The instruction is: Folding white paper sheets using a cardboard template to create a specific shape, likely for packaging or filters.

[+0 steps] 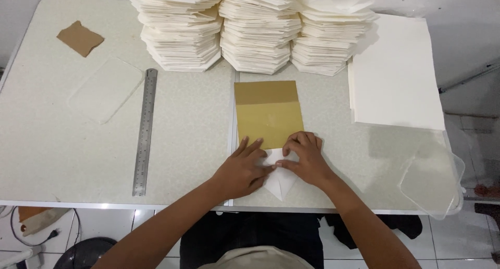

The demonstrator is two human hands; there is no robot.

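Head view: my left hand (240, 171) and right hand (307, 159) both pinch the folded white paper (279, 183), its point aimed back toward me.

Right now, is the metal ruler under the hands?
No, the metal ruler lies apart to the left of both hands, which press folded white paper.

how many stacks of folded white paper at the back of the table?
3. Left stack sits above the steel ruler, middle stack behind the tan card, right stack beside the flat white sheet pile. Their tops are cropped, so more may lie beyond.
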